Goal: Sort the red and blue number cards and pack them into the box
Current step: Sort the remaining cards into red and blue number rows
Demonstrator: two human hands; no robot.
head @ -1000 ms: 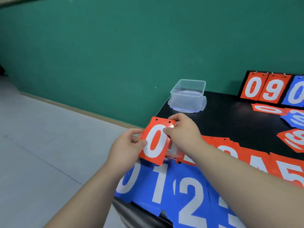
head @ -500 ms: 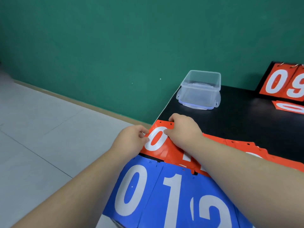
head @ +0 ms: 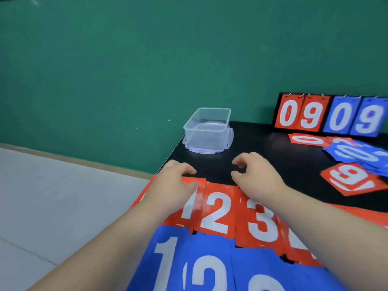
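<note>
A row of red number cards [head: 214, 213] showing 1, 2 and 3 lies along the near part of the black table [head: 262, 152]. A row of blue number cards [head: 201, 263] lies in front of it. My left hand [head: 174, 183] hovers over the left end of the red row with loosely curled fingers and holds nothing; the card under it is mostly hidden. My right hand [head: 256, 173] hangs over the bare table just behind the red 3, also loosely curled and empty. The clear plastic box [head: 207, 127] stands open on its lid at the table's far left corner.
A flip scoreboard [head: 329, 114] reading 09 09 stands at the back right. Loose cards lie in front of it: a red 0 [head: 306, 140], a blue pile [head: 357, 154] and a red pile [head: 352, 179]. The table's left edge drops to a grey floor [head: 52, 196].
Both hands held a red 0 card and laid it at the left end of the red row. They have let go of it and moved apart.
</note>
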